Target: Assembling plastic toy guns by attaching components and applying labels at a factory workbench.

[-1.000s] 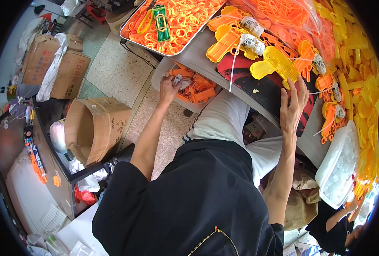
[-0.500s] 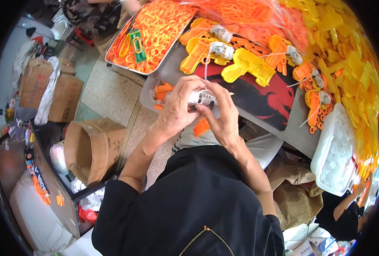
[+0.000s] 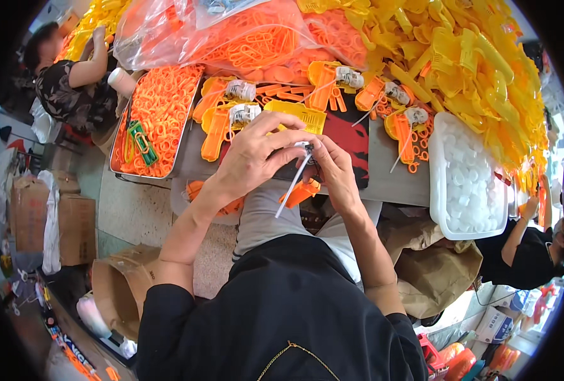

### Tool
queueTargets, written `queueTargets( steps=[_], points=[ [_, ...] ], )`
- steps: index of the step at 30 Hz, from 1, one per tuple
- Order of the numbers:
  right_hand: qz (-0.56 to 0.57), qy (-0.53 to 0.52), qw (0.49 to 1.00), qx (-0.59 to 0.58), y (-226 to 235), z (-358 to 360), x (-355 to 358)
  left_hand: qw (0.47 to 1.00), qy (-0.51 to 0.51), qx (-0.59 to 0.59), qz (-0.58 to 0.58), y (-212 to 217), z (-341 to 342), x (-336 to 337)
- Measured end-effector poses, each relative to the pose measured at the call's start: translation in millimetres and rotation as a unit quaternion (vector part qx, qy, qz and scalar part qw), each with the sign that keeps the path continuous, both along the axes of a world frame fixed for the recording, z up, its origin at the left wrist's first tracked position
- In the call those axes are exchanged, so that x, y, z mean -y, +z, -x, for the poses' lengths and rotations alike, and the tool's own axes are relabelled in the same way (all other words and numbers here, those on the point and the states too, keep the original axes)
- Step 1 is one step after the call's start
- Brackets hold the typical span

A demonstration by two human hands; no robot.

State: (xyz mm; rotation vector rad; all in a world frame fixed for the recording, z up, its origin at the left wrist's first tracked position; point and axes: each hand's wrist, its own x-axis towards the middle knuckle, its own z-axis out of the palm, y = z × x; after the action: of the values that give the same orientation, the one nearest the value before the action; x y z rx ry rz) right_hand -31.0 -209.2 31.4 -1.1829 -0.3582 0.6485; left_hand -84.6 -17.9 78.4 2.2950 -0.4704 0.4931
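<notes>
My left hand (image 3: 250, 155) and my right hand (image 3: 336, 171) meet above my lap, both closed with bent fingers around a small white mechanism, which they mostly hide. A thin white plastic strip (image 3: 292, 188) slants down from between the fingers. Just below them an orange plastic piece (image 3: 301, 193) hangs, seemingly joined to the mechanism. Behind the hands, a yellow toy-gun shell (image 3: 306, 118) lies on a black and red mat (image 3: 351, 143). Left of it is an orange toy-gun part (image 3: 213, 133) with a white mechanism (image 3: 244, 114) attached.
A metal tray (image 3: 112, 166) of orange rings, with a green clip-like object (image 3: 143, 145) on top, stands at left. At right is a white tub (image 3: 439, 209) of translucent caps. Yellow shells (image 3: 466, 57) heap up behind. People (image 3: 82, 73) work nearby; a cardboard box (image 3: 120, 289) sits lower left.
The view has swung, so the table appears further left and lower. The mechanism has been turned in my hands: its strip pointed up and now slants down toward me.
</notes>
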Motion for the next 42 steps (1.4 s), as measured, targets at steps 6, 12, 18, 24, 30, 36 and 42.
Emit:
queueTargets(
  steps=[6, 12, 18, 24, 30, 36, 42],
  points=[
    [0.013, -0.098, 0.992, 0.078, 19, -6, 1, 0.995, 0.021, 0.099, -0.012, 16, -15, 17],
    [0.008, -0.084, 0.995, 0.051, 20, -12, 9, 0.989, 0.042, 0.065, 0.129, 19, -24, 26],
    [0.031, -0.143, 0.954, 0.262, 41, -43, 37, 0.996, 0.031, 0.079, 0.029, 56, -29, 18],
    [-0.087, -0.048, 0.984, 0.151, 54, -38, 20, 0.994, -0.009, 0.091, 0.059, 68, -48, 28],
    [-0.125, -0.139, 0.982, 0.023, 36, -58, 61, 0.991, 0.064, 0.079, -0.085, -7, -89, -23],
    [0.227, -0.117, 0.926, 0.277, 94, -83, 87, 0.935, 0.131, 0.011, -0.33, -76, -88, -49],
    [0.441, 0.119, 0.721, 0.522, 5, -102, 15, 0.934, 0.182, 0.054, -0.302, -59, -78, -22]
  ],
)
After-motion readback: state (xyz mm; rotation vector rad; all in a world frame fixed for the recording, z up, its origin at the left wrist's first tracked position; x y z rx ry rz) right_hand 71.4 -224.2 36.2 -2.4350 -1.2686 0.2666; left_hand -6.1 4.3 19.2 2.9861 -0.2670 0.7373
